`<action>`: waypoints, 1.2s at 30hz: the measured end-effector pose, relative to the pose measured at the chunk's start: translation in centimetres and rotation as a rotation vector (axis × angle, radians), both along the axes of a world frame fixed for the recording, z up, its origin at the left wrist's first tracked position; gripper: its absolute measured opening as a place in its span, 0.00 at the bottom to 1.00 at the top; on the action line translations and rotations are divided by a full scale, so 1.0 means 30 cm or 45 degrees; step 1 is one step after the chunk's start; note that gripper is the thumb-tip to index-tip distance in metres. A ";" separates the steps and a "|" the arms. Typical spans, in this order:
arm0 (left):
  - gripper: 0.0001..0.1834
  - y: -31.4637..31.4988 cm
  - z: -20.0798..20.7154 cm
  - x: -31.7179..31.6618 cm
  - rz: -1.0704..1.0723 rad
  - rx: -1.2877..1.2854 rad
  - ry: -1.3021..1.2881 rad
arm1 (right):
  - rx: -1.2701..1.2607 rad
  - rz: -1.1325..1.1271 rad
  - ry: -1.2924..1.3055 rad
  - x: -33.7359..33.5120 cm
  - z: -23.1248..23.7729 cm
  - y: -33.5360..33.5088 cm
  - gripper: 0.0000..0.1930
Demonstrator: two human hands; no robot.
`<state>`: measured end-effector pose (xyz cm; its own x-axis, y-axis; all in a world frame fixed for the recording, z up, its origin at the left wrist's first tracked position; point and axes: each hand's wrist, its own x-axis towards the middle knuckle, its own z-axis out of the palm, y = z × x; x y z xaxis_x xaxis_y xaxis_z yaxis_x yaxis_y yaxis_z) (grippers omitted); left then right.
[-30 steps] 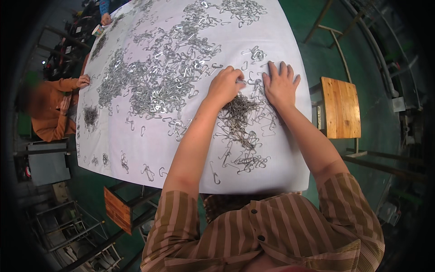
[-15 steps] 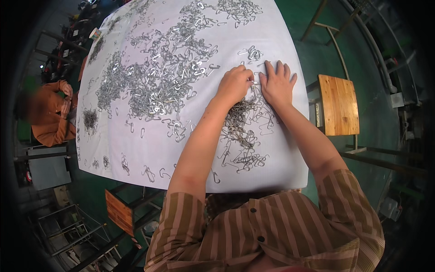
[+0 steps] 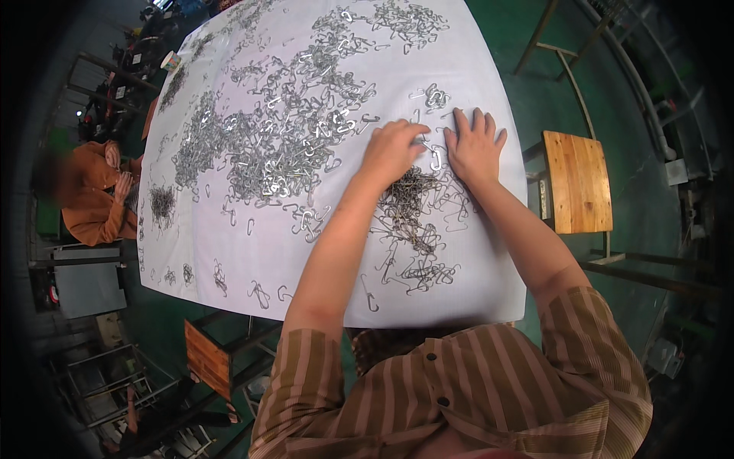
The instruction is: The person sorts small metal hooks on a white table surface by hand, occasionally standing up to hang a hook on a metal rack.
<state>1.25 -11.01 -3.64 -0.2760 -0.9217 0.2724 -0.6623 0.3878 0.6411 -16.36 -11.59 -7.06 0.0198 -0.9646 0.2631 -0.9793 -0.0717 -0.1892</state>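
On the white-covered table (image 3: pixel 321 264), my left hand (image 3: pixel 388 151) hovers with bent fingers, thumb and forefinger apart. My right hand (image 3: pixel 475 150) lies flat to its right with fingers spread. Between the two hands a bright silver snap hook (image 3: pixel 436 158) rests on the table. Just below my left hand is a dark heap of thin bent wire pieces (image 3: pixel 407 200), partly under my wrist. Looser wire pieces (image 3: pixel 430 273) trail from it toward the near edge. A small cluster of silver hooks (image 3: pixel 436 97) sits beyond my fingertips.
A wide pile of silver hooks (image 3: pixel 279 164) covers the table's middle and far side. A person in an orange top (image 3: pixel 99 199) sits at the left edge near a dark wire heap (image 3: pixel 162 203). Wooden stools (image 3: pixel 577 183) stand beside the table, and a paper cup (image 3: pixel 170 60) is far left.
My left thumb and forefinger, pinched together before, have come apart. A silver hook now shows between my hands. The whole view has shifted slightly.
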 end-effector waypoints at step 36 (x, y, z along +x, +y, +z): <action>0.11 0.022 -0.017 0.489 0.808 0.074 -0.599 | 0.005 -0.015 0.003 0.000 0.002 0.006 0.25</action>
